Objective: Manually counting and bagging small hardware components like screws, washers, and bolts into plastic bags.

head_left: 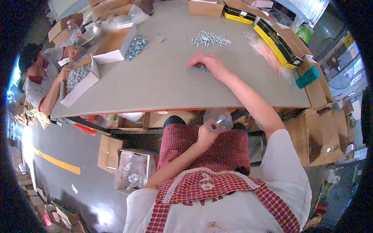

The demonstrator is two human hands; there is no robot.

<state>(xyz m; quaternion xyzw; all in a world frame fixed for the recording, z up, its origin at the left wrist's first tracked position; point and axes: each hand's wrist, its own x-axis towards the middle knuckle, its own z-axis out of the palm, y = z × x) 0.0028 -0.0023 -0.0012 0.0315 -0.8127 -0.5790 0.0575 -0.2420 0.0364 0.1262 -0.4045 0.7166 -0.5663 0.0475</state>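
Red-checked apron nearest; below the bench edge, left hand fingers grip a clear plastic bag; right hand fingers curl over small metal pieces atop it, grip unclear; apparently gathering, next calling for scooping them bagward.

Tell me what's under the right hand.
Under the right hand, a few small, shiny, metal-looking pieces show above the grey tabletop. The hand covers the rest, so their number and exact kind can't be told.
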